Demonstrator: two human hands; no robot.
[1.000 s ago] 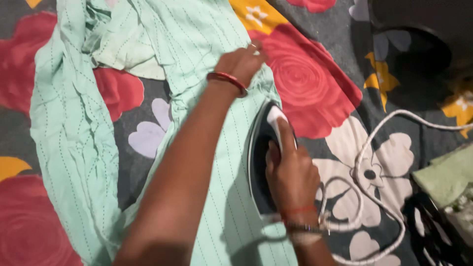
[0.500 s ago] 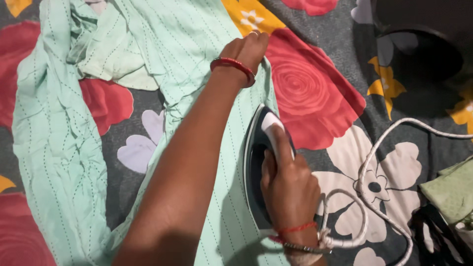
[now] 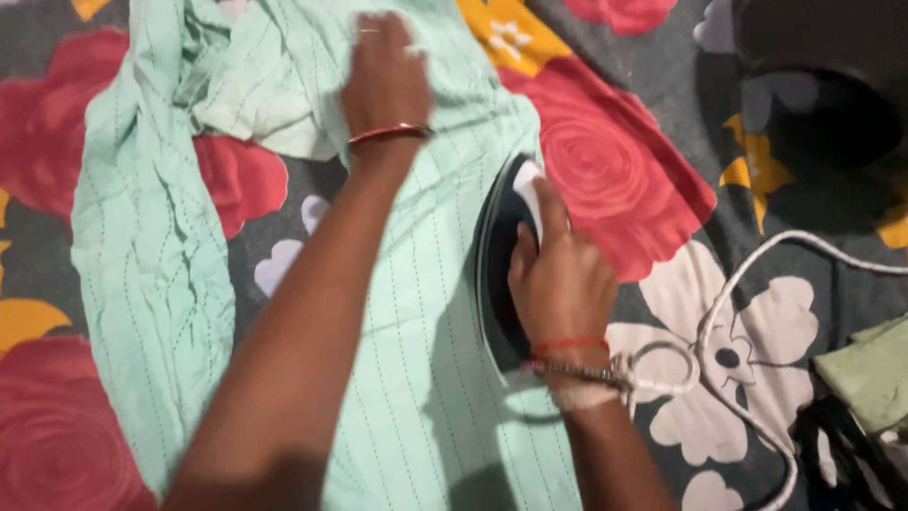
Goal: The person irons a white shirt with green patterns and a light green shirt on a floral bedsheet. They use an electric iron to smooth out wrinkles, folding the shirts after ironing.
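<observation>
A mint-green garment (image 3: 416, 312) with thin dotted stripes lies spread over a floral bedsheet (image 3: 615, 180). My right hand (image 3: 558, 284) grips the handle of a dark iron (image 3: 499, 255) with a white top, which rests flat on the garment's right edge. My left hand (image 3: 383, 80) lies palm down on the cloth above the iron, fingers together, blurred by motion. A red bangle circles that wrist. The iron's white cord (image 3: 719, 312) loops away to the right from behind my right wrist.
A crumpled part of the same green cloth (image 3: 151, 237) trails down the left. A dark round object (image 3: 813, 85) sits at the top right. Folded pale green fabric (image 3: 870, 369) lies at the right edge, with something black below it.
My left hand has slid from the garment's right edge up and to the left across the cloth. The iron has moved forward along the garment in my right hand.
</observation>
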